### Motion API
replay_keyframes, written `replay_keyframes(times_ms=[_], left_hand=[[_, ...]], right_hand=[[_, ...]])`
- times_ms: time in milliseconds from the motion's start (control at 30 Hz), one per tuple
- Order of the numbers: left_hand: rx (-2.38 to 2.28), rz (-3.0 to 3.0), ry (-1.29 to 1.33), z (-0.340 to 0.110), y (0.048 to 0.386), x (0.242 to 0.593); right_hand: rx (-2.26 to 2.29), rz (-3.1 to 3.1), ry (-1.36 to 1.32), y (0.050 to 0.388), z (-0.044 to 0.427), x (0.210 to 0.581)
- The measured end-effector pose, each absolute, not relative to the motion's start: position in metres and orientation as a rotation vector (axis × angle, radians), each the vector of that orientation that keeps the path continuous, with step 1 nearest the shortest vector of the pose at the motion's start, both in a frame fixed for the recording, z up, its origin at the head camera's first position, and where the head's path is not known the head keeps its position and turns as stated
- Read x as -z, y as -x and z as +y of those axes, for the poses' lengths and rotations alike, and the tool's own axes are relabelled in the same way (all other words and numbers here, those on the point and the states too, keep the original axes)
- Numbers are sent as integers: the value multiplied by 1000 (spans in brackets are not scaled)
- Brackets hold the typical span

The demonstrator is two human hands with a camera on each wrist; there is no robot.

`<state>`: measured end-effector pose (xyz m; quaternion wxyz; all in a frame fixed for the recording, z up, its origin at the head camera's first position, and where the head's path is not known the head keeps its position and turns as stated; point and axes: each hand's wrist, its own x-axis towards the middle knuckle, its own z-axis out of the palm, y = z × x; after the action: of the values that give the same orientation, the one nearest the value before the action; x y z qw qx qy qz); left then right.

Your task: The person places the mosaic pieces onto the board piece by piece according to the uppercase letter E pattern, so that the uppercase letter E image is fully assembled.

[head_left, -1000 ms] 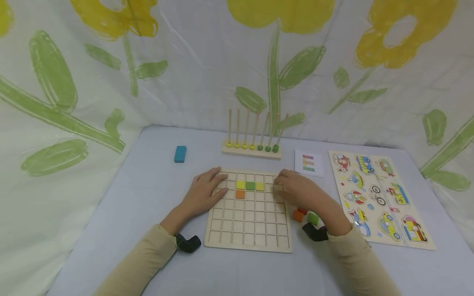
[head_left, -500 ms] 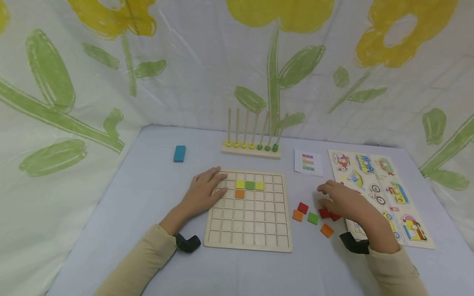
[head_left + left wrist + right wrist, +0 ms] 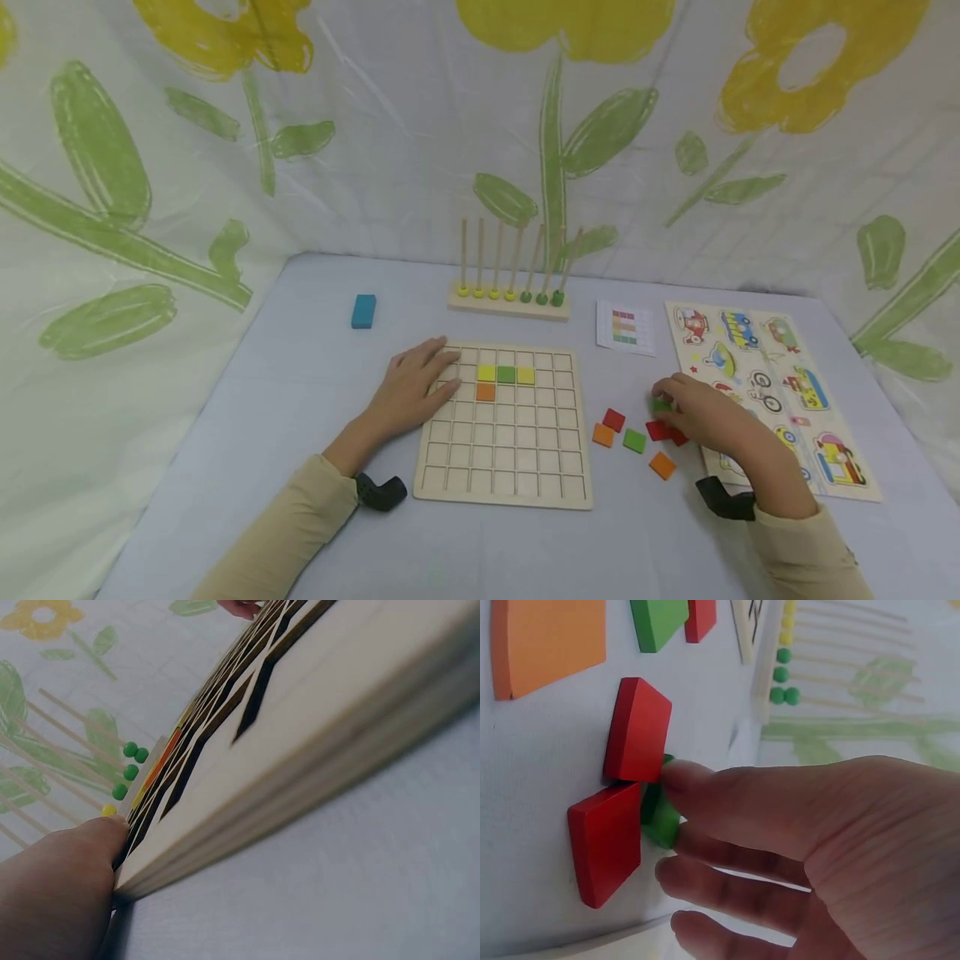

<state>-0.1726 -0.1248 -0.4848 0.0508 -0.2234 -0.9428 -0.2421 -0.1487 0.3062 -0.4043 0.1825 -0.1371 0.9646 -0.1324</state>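
My left hand [image 3: 408,385] rests with fingers spread on the left edge of a wooden grid board [image 3: 505,487]; its thumb side shows against the board corner in the left wrist view. Two yellow tiles [image 3: 487,373], a green tile [image 3: 506,376] and an orange tile [image 3: 486,392] sit in cells near the top of the board. Right of the board, my right hand [image 3: 708,414] pinches a green square tile [image 3: 660,817] between thumb and index finger, low over the table. Two red tiles [image 3: 637,731] lie touching or nearly so just beside the fingertips.
Loose orange, red and green tiles [image 3: 634,441] lie between board and right hand. A pattern card [image 3: 626,328], a peg-and-bead stand [image 3: 510,309] and a blue block [image 3: 363,311] stand farther back. A picture puzzle board [image 3: 772,400] lies at right, partly under the right arm.
My right hand has moved from the board's right edge out to the loose tiles, where a green tile now shows between its fingers. The left hand has stayed in place.
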Motion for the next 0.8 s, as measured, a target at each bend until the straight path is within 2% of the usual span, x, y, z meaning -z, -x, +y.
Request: replay_keyframes(times_ms=[533, 800], left_hand=[[744, -2858, 695, -124, 172, 485], [744, -2857, 690, -125, 173, 484]], right_hand=[[346, 2722, 363, 152, 313, 408], [397, 2725, 387, 155, 284, 403]])
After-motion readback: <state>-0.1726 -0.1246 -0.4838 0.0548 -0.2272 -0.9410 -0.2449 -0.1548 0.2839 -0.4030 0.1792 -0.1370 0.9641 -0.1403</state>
